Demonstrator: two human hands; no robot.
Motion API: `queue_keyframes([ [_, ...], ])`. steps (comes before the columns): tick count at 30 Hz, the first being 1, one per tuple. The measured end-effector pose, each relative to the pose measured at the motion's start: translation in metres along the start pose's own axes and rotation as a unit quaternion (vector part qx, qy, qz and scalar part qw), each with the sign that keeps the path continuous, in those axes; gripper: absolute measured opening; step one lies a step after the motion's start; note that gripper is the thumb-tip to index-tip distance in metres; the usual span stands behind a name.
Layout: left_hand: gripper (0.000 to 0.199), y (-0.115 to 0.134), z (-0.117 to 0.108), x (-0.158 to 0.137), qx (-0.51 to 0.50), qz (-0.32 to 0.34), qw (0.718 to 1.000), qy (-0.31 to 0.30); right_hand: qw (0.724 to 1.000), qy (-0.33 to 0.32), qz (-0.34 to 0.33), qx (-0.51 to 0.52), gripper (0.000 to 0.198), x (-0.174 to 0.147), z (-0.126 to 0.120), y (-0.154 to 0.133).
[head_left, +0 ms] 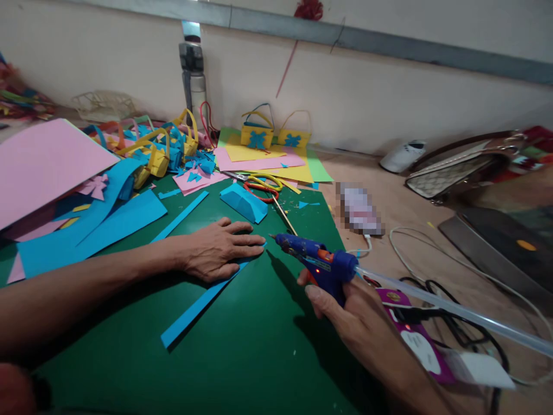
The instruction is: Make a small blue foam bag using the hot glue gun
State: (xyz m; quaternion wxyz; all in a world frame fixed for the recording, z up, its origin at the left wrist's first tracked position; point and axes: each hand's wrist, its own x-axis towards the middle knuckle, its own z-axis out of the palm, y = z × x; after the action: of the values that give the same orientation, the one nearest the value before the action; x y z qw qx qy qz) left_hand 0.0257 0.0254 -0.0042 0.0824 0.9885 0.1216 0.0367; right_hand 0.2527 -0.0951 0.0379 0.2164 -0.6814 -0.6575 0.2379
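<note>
My left hand (pixel 220 248) lies flat, fingers stretched, across a blue paper strip (pixel 194 311) on the green board (pixel 242 357). The strip's far tip shows at the fingertips. My right hand (pixel 341 305) is wrapped round the handle of a blue hot glue gun (pixel 311 248), with a long clear glue stick (pixel 453 311) running out of its back. The gun's nozzle points left, just beside the left fingertips. A folded blue paper piece (pixel 244 202) sits beyond the left hand. Another blue strip (pixel 181 216) lies behind that wrist.
Scissors (pixel 263 184) and a thin stick (pixel 284 213) lie beyond the hands. Small yellow paper baskets (pixel 257 135) stand at the back. Blue and pink sheets (pixel 47 161) pile up left. On the right are a purple power strip (pixel 417 340), cables and a bag (pixel 458 164).
</note>
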Motion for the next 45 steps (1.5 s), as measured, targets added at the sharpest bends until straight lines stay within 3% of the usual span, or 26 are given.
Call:
queue_keyframes([
  [10,0.05,0.001,0.006,-0.003,-0.008,-0.029,1.0,-0.003,0.999,0.007,-0.028,0.037,0.029,-0.001,0.0,-0.006],
  [13,0.05,-0.003,0.007,-0.004,-0.046,-0.045,0.998,-0.01,0.998,0.015,-0.04,0.046,0.028,-0.006,0.002,-0.008],
  [16,0.052,-0.007,0.005,-0.011,-0.1,-0.072,0.992,0.02,0.998,0.018,-0.039,0.037,0.027,-0.016,0.003,-0.012],
  [22,0.036,0.023,-0.008,-0.047,-0.125,-0.256,0.95,0.125,0.999,-0.024,-0.02,0.044,0.027,-0.039,0.007,-0.016],
  [26,0.033,0.059,-0.015,-0.063,-0.116,-0.343,0.931,0.057,0.997,-0.05,-0.036,0.037,0.026,-0.042,0.015,-0.024],
  [30,0.032,0.074,-0.014,-0.065,-0.08,-0.356,0.931,-0.015,0.996,-0.066,-0.05,0.028,0.024,-0.039,0.024,-0.034],
  [33,0.029,0.072,-0.012,-0.064,-0.084,-0.344,0.935,-0.03,0.996,-0.073,-0.052,0.021,0.023,-0.036,0.028,-0.038],
  [45,0.028,0.06,-0.001,-0.07,-0.14,-0.293,0.945,0.035,0.993,-0.104,-0.045,0.012,0.024,-0.03,0.032,-0.048],
])
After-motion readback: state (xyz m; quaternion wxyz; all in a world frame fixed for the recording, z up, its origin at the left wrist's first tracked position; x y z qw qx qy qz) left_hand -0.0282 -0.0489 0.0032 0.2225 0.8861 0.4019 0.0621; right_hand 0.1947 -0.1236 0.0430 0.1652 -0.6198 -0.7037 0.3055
